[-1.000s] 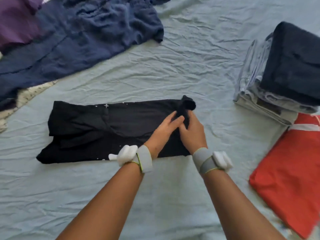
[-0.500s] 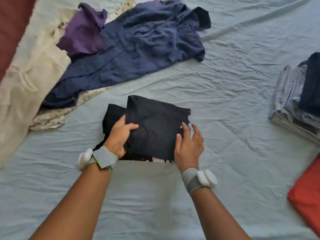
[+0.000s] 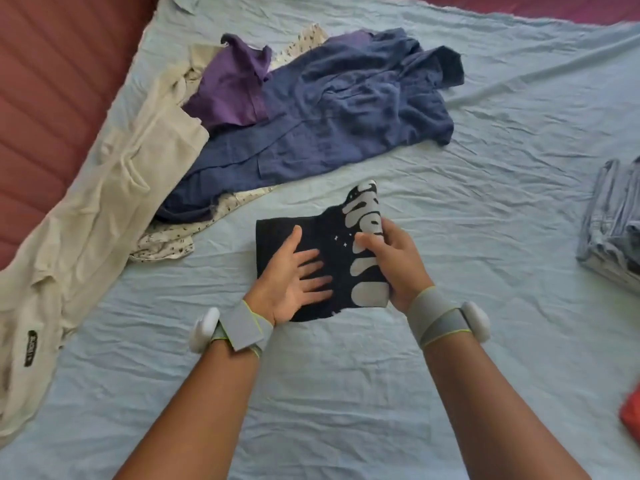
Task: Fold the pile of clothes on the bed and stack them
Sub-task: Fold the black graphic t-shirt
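A black T-shirt (image 3: 277,233) with grey lettering lies folded into a small packet on the pale blue sheet (image 3: 346,393) in the middle of the view. My left hand (image 3: 294,282) lies flat on its left part, fingers straight and spread. My right hand (image 3: 394,261) grips the packet's right edge and lifts it, so the printed side faces up. The unfolded pile sits behind: a navy garment (image 3: 346,116), a purple one (image 3: 232,88), a spotted white one (image 3: 162,244) and a cream one (image 3: 114,188). The folded stack (image 3: 613,223) stands at the right edge.
A red-brown mattress (image 3: 52,81) shows beyond the sheet at the upper left and along the top. A piece of red cloth (image 3: 632,415) peeks in at the lower right edge. Bare sheet lies between the black packet and the stack.
The long black strip was folded in half into a small packet. My right hand now raises its right edge, showing the print, and my left hand lies flat on it. The view shifted left.
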A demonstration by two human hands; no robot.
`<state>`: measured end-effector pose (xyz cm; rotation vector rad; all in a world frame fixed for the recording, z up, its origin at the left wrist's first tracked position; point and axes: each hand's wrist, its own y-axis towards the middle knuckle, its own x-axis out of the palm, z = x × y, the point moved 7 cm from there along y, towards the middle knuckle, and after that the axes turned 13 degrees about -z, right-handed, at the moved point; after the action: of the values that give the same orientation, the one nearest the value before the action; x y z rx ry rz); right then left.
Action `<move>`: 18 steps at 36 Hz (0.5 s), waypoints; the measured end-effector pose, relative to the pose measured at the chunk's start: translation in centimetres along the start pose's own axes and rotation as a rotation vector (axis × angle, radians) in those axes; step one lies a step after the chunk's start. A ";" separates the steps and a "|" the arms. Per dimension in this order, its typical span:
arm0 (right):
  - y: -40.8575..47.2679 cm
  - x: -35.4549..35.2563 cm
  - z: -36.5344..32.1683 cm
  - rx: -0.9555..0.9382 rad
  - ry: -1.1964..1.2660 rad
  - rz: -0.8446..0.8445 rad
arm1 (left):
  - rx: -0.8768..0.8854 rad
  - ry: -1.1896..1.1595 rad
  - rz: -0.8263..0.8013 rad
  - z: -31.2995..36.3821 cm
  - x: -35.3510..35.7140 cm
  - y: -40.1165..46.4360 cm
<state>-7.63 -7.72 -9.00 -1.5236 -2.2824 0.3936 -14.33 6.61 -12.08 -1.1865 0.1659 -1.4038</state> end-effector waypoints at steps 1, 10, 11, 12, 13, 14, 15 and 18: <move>-0.3 0.9 -2.3 -0.064 -0.097 -0.054 | 0.014 -0.082 -0.049 0.8 0.9 0.0; -4.2 6.1 -10.5 -0.355 -1.321 -0.350 | 0.353 -0.363 -0.404 7.4 4.6 -1.1; -4.4 5.9 -9.9 -0.366 -1.328 -0.345 | 0.346 -0.396 -0.398 7.2 4.4 -0.8; -4.7 5.6 -9.0 -0.379 -1.322 -0.347 | 0.329 -0.429 -0.369 6.3 3.7 -0.2; -4.8 5.7 -8.0 -0.392 -1.333 -0.364 | 0.315 -0.449 -0.341 5.7 2.9 0.1; -5.0 5.3 -6.1 -0.388 -1.355 -0.379 | 0.292 -0.457 -0.296 4.3 1.9 0.7; -5.1 5.0 -4.1 -0.374 -1.376 -0.389 | 0.260 -0.438 -0.240 2.8 0.8 1.1; -5.6 4.4 3.5 -0.178 -1.401 -0.464 | 0.060 -0.259 -0.016 -3.9 -3.3 1.6</move>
<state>-15.31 -5.88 -9.12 -0.6568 -3.6096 1.4757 -16.87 6.79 -16.74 -1.3095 -0.0669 -1.2474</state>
